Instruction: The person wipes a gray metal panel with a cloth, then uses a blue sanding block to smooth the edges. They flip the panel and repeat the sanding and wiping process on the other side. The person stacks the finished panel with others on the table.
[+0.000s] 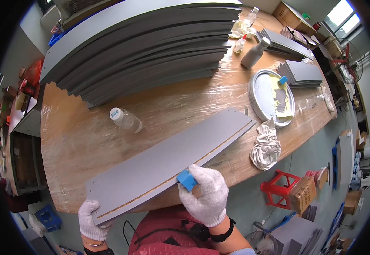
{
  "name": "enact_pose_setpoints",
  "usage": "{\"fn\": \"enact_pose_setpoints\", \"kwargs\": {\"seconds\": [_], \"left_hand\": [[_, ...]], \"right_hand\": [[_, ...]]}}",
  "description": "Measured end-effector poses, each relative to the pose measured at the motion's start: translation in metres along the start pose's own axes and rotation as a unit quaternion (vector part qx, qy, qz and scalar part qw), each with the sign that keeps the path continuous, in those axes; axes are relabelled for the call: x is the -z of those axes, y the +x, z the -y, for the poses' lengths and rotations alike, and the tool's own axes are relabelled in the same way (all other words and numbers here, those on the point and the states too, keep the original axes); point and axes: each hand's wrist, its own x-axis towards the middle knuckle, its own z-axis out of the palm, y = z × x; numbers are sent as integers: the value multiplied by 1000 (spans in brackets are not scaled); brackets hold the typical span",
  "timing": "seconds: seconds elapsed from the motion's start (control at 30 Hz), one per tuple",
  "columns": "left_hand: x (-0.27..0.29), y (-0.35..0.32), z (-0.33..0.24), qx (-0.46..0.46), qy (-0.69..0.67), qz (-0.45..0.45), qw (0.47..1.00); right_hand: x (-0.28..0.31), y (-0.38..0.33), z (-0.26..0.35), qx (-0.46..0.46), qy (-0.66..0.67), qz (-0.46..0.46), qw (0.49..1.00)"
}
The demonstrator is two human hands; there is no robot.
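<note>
A long grey panel (pixel 168 148) lies slanting across the near side of the table, with a narrow brown groove (pixel 174 181) running along its near edge. My left hand (pixel 92 220), in a white knitted glove, is closed on the panel's near left corner, thumb on top. My right hand (pixel 209 193), gloved likewise, pinches a small flat blue piece (pixel 187 180), which looks like a scraper. This piece is at the groove, about midway along the panel; whether it touches the surface is hard to tell.
A tall stack of grey panels (pixel 142 51) fills the table's far left. A clear bottle (pixel 126 120) stands before it. To the right are a crumpled cloth (pixel 266 146), a round lid (pixel 261 108) with smeared yellow paper, and a grey bottle (pixel 255 54). A red stool (pixel 274 187) stands beyond the table edge.
</note>
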Motion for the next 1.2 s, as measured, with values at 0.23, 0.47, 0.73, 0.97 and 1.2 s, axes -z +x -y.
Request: {"fn": "enact_pose_setpoints", "kwargs": {"seconds": [0.23, 0.47, 0.73, 0.97, 1.2], "left_hand": [[1, 6, 1, -19, 19, -23, 999], [-1, 5, -4, -11, -6, -41, 999], [13, 17, -1, -36, 13, -24, 999], [29, 17, -3, -15, -14, 66, 998], [2, 21, 6, -65, -8, 55, 996]], "right_hand": [[40, 38, -137, -137, -139, -168, 966], [26, 23, -83, -44, -15, -35, 998], [84, 67, -249, -225, -137, -205, 942], [55, 52, -184, -141, -72, -150, 976], [5, 0, -34, -43, 140, 64, 987]]}}
